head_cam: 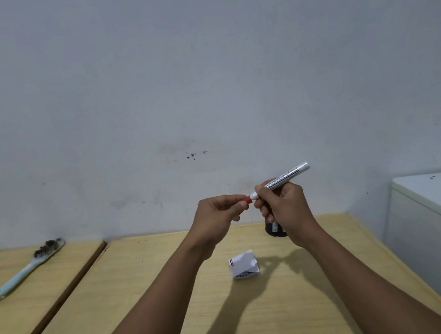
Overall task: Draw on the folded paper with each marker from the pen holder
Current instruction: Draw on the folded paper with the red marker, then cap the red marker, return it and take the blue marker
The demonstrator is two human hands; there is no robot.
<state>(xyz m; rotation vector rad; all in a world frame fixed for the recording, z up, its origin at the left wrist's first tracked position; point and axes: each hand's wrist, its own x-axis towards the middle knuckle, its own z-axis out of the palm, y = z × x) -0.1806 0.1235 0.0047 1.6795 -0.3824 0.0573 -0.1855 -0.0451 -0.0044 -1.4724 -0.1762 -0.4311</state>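
— Marker first: where is it?
— Raised above the table, held in the right hand, whose grip is wrapped around the white barrel. The barrel tilts up to the right.
— And the left hand?
— Its grip is pinched on the red cap at the marker's left end. Whether the cap is fully seated, I cannot tell.
— The folded paper?
— Lying on the table below the hands, apart from both, with red stripes at one corner and dark marks along its near edge.
— The pen holder?
— Dark, mostly hidden behind the right hand, near the wall.
— Anything else?
— A pale blue brush on the neighbouring table at left.
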